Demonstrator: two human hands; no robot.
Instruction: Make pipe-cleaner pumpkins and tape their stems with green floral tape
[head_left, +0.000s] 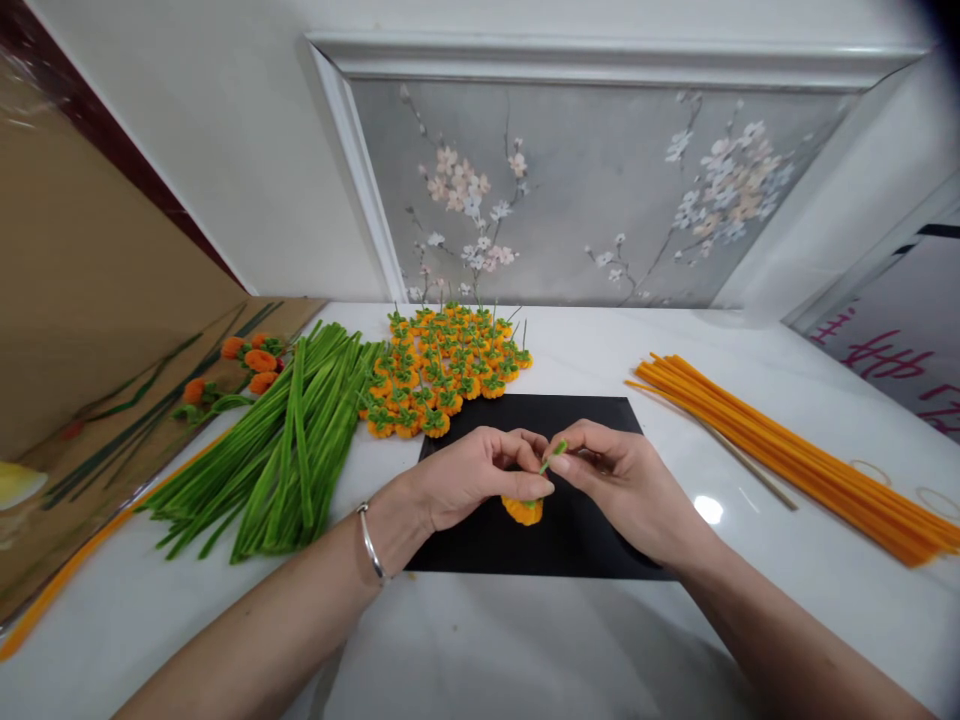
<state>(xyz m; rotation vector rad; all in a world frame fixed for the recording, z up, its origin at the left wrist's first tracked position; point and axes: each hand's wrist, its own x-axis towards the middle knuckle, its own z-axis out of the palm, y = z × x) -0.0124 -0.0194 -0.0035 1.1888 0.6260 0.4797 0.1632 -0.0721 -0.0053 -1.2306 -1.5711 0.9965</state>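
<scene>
"One orange flower; where is it?"
"Over the black mat; the left hand pinches it, the right hand nips a green strip; fingers closed on both."
"Beyond?"
"Many orange blooms, clustered on the worktop."

Bright, fairly even light fills the view, with a hard white glare spot on the glossy bench to the right of the mat and soft grey shadows along the near side. The wide lens stretches the sides and slants the wall frame, and the top right corner darkens. The fingers look slightly soft.
</scene>
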